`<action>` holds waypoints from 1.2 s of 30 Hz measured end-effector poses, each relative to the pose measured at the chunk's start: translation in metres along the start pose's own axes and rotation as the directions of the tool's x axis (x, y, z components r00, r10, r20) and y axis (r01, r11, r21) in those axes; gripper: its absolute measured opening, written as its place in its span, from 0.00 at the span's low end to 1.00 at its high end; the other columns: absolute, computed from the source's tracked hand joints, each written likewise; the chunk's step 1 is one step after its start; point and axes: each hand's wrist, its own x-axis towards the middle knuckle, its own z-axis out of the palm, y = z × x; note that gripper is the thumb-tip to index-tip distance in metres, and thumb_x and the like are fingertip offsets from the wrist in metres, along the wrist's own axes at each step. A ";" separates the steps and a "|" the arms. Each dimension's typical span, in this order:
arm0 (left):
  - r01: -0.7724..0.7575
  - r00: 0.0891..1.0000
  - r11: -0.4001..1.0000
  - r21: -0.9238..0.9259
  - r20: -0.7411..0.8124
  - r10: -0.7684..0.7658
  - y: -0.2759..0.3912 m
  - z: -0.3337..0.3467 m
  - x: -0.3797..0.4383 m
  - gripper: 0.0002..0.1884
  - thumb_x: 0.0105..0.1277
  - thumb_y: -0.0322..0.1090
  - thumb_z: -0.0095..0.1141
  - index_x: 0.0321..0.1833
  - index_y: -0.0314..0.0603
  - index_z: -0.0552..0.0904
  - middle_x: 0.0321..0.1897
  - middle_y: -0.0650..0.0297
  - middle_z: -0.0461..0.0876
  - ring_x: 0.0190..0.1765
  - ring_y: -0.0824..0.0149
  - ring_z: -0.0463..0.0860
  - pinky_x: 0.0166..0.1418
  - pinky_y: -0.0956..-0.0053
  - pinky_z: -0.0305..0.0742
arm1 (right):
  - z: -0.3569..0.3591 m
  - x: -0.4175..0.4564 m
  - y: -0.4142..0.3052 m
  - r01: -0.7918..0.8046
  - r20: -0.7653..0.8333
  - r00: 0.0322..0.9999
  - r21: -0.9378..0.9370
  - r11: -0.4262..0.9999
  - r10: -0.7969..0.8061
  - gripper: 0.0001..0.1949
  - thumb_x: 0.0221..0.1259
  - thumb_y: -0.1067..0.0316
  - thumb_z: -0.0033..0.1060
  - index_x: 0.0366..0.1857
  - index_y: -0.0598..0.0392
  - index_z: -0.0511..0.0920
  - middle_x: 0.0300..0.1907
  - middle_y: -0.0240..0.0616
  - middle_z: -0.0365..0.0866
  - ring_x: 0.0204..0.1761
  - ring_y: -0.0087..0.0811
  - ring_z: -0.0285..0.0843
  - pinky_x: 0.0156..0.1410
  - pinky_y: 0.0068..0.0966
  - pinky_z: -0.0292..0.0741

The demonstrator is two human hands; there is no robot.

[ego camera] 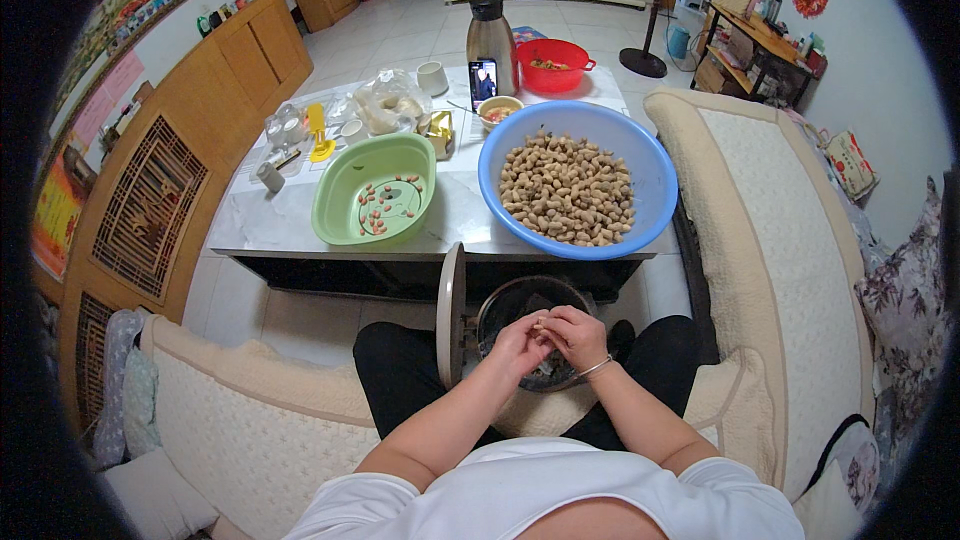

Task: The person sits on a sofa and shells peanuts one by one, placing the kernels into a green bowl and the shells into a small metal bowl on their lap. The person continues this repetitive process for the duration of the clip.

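Note:
My left hand (520, 341) and my right hand (576, 335) meet over a round trash bin (491, 300), fingertips together on a peanut (540, 323). Most of that peanut is hidden by the fingers. The bin's lid (450, 315) stands upright on the left, and dark scraps lie inside. On the table, a large blue basin (651, 187) is heaped with unshelled peanuts (566, 187). To its left sits a green basin (330, 202) with several pinkish shelled peanut kernels (375, 225) scattered over its floor.
A marble-patterned coffee table (255, 217) also bears a steel thermos jug (487, 30), a phone (482, 82) propped upright, a small bowl (500, 110), a red basin (555, 71), a white cup (432, 79) and plastic bags (386, 101). A padded sofa (757, 225) runs along the right.

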 end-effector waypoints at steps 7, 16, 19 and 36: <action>-0.062 0.998 0.997 0.037 -0.021 0.063 -0.002 -0.002 0.000 0.11 0.69 0.31 0.47 0.51 0.37 0.76 0.38 0.59 0.78 0.39 0.67 0.79 0.43 0.72 0.79 | -0.003 -0.003 -0.005 -0.090 0.012 0.996 0.084 0.992 0.090 0.06 0.49 0.65 0.65 0.32 0.47 0.83 0.37 0.32 0.79 0.34 0.33 0.80 0.37 0.26 0.78; -0.170 0.983 0.960 0.224 -0.023 0.179 -0.008 0.013 -0.012 0.15 0.67 0.26 0.49 0.56 0.36 0.72 0.43 0.58 0.78 0.44 0.65 0.80 0.48 0.72 0.80 | 0.002 -0.007 0.002 -0.221 -0.019 0.973 0.203 0.954 0.230 0.06 0.50 0.67 0.65 0.32 0.52 0.82 0.36 0.36 0.78 0.35 0.35 0.79 0.39 0.28 0.77; -0.143 0.987 0.957 0.252 -0.035 0.156 -0.007 0.018 -0.016 0.15 0.66 0.22 0.47 0.56 0.35 0.72 0.43 0.58 0.78 0.45 0.66 0.80 0.48 0.72 0.80 | 0.004 -0.008 0.006 -0.243 -0.043 0.965 0.223 0.944 0.258 0.06 0.51 0.67 0.65 0.31 0.54 0.80 0.35 0.38 0.78 0.34 0.36 0.78 0.38 0.29 0.76; -0.651 0.739 0.580 0.490 0.233 0.632 0.126 0.115 -0.082 0.13 0.68 0.26 0.45 0.53 0.30 0.72 0.40 0.55 0.79 0.40 0.64 0.82 0.45 0.72 0.80 | -0.014 -0.005 0.020 -0.459 0.433 0.805 0.019 0.888 0.406 0.13 0.52 0.64 0.64 0.41 0.56 0.79 0.37 0.40 0.79 0.37 0.35 0.79 0.44 0.28 0.75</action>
